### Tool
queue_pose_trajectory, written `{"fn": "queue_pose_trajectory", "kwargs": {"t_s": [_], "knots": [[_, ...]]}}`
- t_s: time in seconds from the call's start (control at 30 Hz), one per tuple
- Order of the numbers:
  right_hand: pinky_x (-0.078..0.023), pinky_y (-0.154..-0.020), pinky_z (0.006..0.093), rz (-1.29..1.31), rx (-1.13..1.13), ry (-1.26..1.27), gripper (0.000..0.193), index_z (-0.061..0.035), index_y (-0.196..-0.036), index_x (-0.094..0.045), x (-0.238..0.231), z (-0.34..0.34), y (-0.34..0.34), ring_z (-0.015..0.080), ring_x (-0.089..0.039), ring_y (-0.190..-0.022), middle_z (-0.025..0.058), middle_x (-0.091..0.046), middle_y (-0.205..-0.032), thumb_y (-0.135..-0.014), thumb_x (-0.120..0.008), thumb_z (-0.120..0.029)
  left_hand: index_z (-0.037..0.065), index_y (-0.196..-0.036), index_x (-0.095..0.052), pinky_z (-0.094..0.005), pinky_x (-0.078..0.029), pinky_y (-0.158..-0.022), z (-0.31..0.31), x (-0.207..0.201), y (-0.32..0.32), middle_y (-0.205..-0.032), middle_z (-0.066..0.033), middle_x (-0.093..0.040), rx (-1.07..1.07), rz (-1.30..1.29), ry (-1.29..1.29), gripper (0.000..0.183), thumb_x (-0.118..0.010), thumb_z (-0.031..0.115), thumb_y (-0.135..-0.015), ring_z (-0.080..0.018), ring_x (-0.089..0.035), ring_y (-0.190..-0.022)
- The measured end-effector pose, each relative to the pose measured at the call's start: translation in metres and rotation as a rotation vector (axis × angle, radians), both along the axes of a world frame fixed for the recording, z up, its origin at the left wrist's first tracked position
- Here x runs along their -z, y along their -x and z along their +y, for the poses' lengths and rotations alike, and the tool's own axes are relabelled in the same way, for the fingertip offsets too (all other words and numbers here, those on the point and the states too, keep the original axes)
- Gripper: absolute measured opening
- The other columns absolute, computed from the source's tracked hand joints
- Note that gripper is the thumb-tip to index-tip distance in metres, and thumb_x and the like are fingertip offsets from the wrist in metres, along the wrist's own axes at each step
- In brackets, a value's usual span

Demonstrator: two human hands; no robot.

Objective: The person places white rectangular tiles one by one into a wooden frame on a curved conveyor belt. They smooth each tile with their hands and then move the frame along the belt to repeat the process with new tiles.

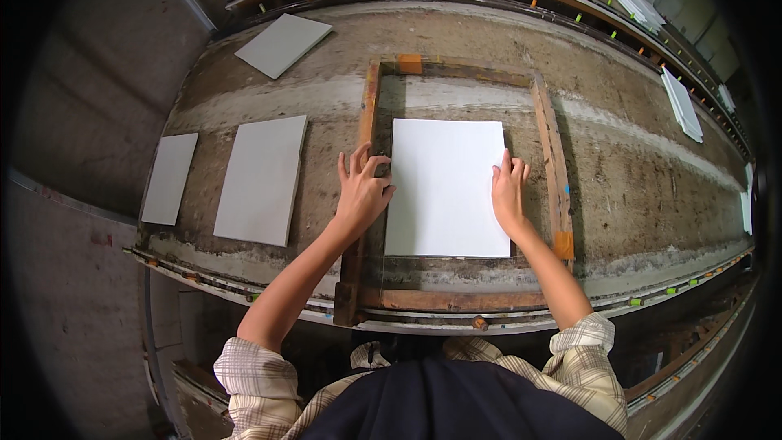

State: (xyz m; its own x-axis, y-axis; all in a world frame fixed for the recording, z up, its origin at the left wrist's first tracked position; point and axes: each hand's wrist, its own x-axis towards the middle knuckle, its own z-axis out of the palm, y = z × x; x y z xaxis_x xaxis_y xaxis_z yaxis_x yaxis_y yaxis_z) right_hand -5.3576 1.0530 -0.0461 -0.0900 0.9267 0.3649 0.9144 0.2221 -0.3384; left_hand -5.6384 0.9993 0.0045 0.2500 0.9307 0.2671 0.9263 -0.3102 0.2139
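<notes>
A white rectangular sheet or thin stack (445, 191) lies flat on the stained table within a worn wooden frame (371, 110). My left hand (365, 189) is at the sheet's left edge, fingers apart and bent, close to the frame's left bar. At the opposite edge, my right hand (510, 194) has its thumb by the sheet's border and its fingers stretched forward along it. Whether either hand presses on the sheet or only touches its side, I cannot tell. Orange tape (409, 63) marks the frame's far bar, and another orange patch (564, 245) its near right corner.
To the left lie several white rectangular pieces: a large one (261, 181), a narrower one (169, 179) and a tilted one (283, 45) farther back. More white sheets (681, 105) rest at the far right. Rails with green and orange clips (533, 2) border the table (635, 187).
</notes>
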Motion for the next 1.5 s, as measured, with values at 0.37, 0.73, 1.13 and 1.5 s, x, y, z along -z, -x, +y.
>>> {"fn": "queue_pose_trajectory", "kwargs": {"t_s": [0.37,0.73,1.13,1.5], "knots": [[-0.015,-0.112,0.0430,-0.162,-0.459,0.139,0.055,0.0094,-0.135,-0.026,-0.027,-0.035,0.042,0.0329,-0.018,-0.136,0.0214,-0.024,-0.144,-0.091,-0.041,-0.021,-0.019,-0.132,-0.018,-0.0496,-0.012,-0.110,0.000,0.027,-0.052,-0.140,-0.0374,-0.012,-0.006,0.051,0.121,0.091,-0.046,0.053,-0.085,-0.0451,-0.008,-0.135],[-0.019,-0.112,0.0384,-0.200,-0.584,0.025,0.047,0.0016,-0.135,-0.034,-0.009,0.090,0.059,0.0222,-0.027,-0.134,0.0139,-0.033,-0.143,-0.093,-0.034,-0.020,-0.007,-0.138,-0.023,-0.0505,-0.005,-0.110,0.123,0.047,-0.070,-0.146,-0.0225,-0.018,-0.052,0.080,0.000,0.062,-0.031,0.032,-0.091,-0.0313,-0.009,-0.139],[-0.012,-0.113,0.0392,-0.191,0.024,0.054,0.058,0.0072,-0.135,-0.030,0.008,0.092,0.051,0.0302,-0.019,-0.136,0.0225,-0.026,-0.143,-0.095,-0.030,-0.036,-0.013,-0.135,-0.023,-0.0470,-0.006,-0.112,0.119,0.056,-0.068,-0.144,-0.0251,-0.021,-0.260,0.030,-0.078,0.072,-0.034,0.044,-0.092,-0.0329,-0.012,-0.138],[-0.012,-0.113,0.0406,-0.234,-0.197,0.075,0.058,0.0085,-0.138,-0.021,-0.002,-0.025,0.015,0.0320,-0.014,-0.138,0.0248,-0.018,-0.145,-0.096,-0.033,-0.030,-0.011,-0.138,-0.016,-0.0477,-0.006,-0.112,-0.003,0.045,-0.063,-0.145,-0.0269,-0.015,-0.087,-0.022,0.023,0.085,-0.035,0.056,-0.089,-0.0348,-0.008,-0.138]]}}
